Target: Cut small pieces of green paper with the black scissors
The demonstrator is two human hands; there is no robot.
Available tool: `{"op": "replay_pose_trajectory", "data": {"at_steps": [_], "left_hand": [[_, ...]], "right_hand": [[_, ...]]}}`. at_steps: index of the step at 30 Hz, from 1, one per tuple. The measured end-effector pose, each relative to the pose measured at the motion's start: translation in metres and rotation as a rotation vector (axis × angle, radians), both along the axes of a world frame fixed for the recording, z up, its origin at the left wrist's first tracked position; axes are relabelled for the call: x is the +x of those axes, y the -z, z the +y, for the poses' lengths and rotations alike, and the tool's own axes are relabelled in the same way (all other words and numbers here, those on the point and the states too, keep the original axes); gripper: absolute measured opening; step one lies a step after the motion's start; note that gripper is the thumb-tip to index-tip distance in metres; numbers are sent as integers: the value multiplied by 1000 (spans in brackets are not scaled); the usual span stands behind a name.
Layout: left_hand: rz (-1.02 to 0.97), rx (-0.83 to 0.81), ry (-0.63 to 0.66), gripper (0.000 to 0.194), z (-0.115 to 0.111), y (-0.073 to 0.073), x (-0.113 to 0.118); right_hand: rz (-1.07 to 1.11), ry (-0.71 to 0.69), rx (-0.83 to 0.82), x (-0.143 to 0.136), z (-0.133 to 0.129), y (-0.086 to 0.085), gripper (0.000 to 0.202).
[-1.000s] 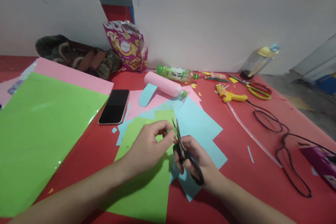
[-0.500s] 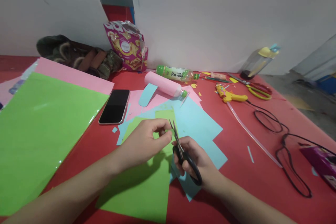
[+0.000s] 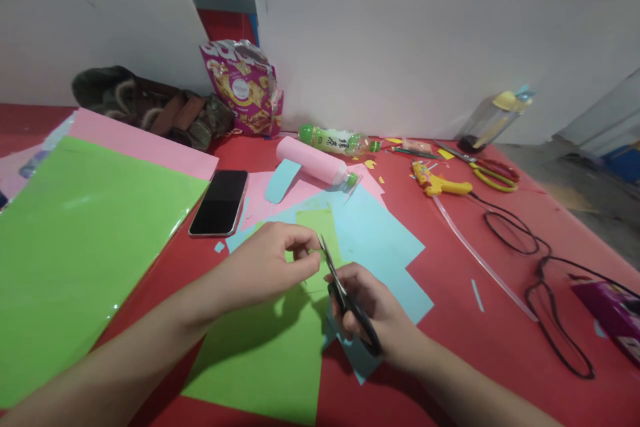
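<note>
In my right hand (image 3: 373,303) is a pair of black-handled scissors (image 3: 334,271), fingers in the loops and blades pointing up and away from me. My left hand (image 3: 280,257) is closed in a pinch beside the blade tips; what it holds, if anything, is too small and hidden to name. Both hands are above a green paper sheet (image 3: 265,367) and light blue paper (image 3: 373,227). Past them lies a bottle wrapped in pink paper (image 3: 310,160), green cap to the right, with a blue paper strip (image 3: 283,180) against it.
A phone (image 3: 219,203) lies left of the papers, near large green sheets (image 3: 100,233). To the right are a yellow glue gun (image 3: 440,181) with a looping black cord (image 3: 543,260) and larger scissors (image 3: 495,173). A tea bottle (image 3: 335,140) and snack bag (image 3: 243,88) are at the back.
My left hand and the scissors' blades have shifted slightly left. The blades look closer together than before. My right hand keeps its grip on the scissors.
</note>
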State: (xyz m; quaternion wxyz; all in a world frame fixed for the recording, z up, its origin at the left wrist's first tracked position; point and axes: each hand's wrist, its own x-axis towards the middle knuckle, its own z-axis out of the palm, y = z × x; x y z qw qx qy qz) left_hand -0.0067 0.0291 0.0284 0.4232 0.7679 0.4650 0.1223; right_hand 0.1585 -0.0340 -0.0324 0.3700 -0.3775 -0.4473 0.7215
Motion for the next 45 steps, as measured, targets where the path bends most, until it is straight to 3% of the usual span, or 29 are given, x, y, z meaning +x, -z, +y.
{"op": "replay_pose_trajectory", "data": {"at_steps": [15,20,26,38,41,45], "left_hand": [[-17,3,26,17,1,3,-1],[12,-28,113,14,-1,7,2],[22,-74,237,15,-8,12,7],[0,-105,344,13,-15,21,11],[-4,-116,300,13,-14,21,10],[-59,-88,127,19,-12,23,11]], "right_hand": [[-56,155,25,0,4,0,52],[40,166,89,1,4,2,53],[34,239,-32,-2,4,-1,44],[-69,131,6,-2,2,-2,45],[-73,190,32,-2,2,0,43],[-52,400,59,-2,4,0,38]]}}
